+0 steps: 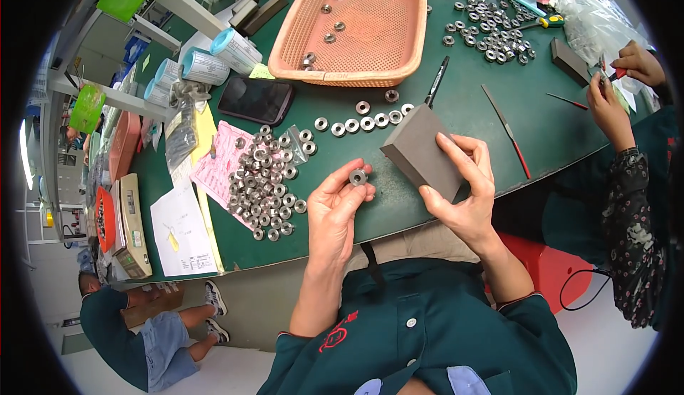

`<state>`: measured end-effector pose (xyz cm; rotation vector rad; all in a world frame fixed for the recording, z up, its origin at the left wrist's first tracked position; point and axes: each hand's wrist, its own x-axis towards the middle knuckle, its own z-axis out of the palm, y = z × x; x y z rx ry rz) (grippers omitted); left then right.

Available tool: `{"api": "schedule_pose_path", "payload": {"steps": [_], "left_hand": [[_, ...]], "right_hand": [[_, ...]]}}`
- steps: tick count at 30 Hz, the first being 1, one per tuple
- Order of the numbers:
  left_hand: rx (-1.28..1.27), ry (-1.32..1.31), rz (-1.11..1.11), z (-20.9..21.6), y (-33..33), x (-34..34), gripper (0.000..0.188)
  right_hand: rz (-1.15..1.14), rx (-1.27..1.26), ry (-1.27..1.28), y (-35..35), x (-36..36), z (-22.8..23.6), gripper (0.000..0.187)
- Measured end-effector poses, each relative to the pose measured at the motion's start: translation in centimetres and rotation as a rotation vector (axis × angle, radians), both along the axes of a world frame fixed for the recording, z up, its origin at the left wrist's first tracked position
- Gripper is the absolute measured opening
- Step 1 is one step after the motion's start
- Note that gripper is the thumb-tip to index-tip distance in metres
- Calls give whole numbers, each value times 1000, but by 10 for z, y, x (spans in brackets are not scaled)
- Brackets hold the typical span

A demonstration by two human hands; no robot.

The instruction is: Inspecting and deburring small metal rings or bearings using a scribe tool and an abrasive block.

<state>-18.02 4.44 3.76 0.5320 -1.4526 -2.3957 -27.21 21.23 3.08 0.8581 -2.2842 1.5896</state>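
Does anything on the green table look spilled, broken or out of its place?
Two metal rings sit behind the row of rings, out of line, toward the orange basket. The heap at left spills past the pink sheet. I see no clear damage.

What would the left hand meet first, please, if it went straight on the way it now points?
Probably the row of metal rings on the green table, beyond the ring that the left hand holds; the grey block is close to that line, and heights are unclear.
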Motion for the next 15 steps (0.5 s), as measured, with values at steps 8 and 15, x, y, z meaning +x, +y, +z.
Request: {"api": "schedule_pose_path", "payload": {"steps": [8, 15], "left_hand": [[63, -15, -12, -1, -2, 0, 32], [47, 10, -22, -1, -2, 1, 32]], "right_hand": [[3, 11, -10, 0, 1, 0, 63], [19, 19, -10, -2, 2, -1, 63]]}}
